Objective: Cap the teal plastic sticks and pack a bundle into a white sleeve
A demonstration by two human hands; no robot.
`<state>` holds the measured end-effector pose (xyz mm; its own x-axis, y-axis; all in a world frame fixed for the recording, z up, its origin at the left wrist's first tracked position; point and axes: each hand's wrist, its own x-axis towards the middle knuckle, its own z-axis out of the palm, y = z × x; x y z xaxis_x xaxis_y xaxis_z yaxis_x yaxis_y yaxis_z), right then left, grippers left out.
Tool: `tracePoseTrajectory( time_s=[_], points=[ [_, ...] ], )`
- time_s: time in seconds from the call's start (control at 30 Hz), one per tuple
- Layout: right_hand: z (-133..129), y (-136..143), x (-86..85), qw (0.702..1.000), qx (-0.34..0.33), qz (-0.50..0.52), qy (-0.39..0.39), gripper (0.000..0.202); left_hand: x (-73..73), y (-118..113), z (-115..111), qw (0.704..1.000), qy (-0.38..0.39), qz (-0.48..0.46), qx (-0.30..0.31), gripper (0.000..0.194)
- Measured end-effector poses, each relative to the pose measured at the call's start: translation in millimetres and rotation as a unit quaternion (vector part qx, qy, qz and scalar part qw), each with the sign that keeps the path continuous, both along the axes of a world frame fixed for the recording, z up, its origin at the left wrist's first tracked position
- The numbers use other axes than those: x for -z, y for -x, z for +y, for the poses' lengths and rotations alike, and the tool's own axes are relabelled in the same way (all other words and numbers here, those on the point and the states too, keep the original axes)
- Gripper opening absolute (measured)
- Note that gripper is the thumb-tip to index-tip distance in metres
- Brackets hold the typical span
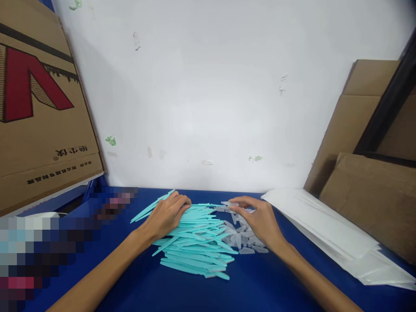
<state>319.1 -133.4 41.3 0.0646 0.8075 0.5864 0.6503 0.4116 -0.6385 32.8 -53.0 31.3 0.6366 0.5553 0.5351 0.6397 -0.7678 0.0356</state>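
My left hand (169, 214) is closed on the end of a slim teal eyebrow razor (208, 205), which points right above the pile. The thumb and fingers of my right hand (260, 216) pinch a small translucent blade cap (229, 203) at the razor's far tip. Whether the cap sits on the tip or only beside it, I cannot tell. Below and between the hands lies a heap of teal razors (198, 253), mostly lengthwise left to right. Loose translucent caps (240, 238) are piled against its right side. Several more razors (147, 211) lie slanted left of my left hand.
The blue tabletop (260, 286) ends at a white wall (195, 108). White sheets or bags (334, 234) lie on the right, beside brown cardboard (370, 203). A large printed carton (48, 143) stands at the left. The lower left area is pixelated.
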Motion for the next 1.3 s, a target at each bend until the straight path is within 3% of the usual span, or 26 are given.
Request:
tracePoseTrajectory(
  time_s=[0.3,0.63,1.0,1.3],
  points=[
    [-0.4,9.4,5.3,0.998,-0.035,0.037,0.028,0.017,1.7,-2.1,-0.8,1.000,-0.011,-0.006,0.028,0.019],
    [-0.2,6.6,4.1,0.994,-0.029,0.094,0.055,0.022,0.0,-1.0,-0.9,0.999,0.000,-0.036,0.020,0.018],
    [2.5,7.3,8.1,0.976,-0.069,0.179,0.098,0.027,0.4,-0.8,-1.4,0.999,0.010,-0.038,0.023,0.018],
    [3.1,5.2,8.5,0.978,-0.059,0.169,0.107,0.032,-1.5,-1.3,-1.3,0.999,0.008,-0.043,0.018,0.018]
  ],
)
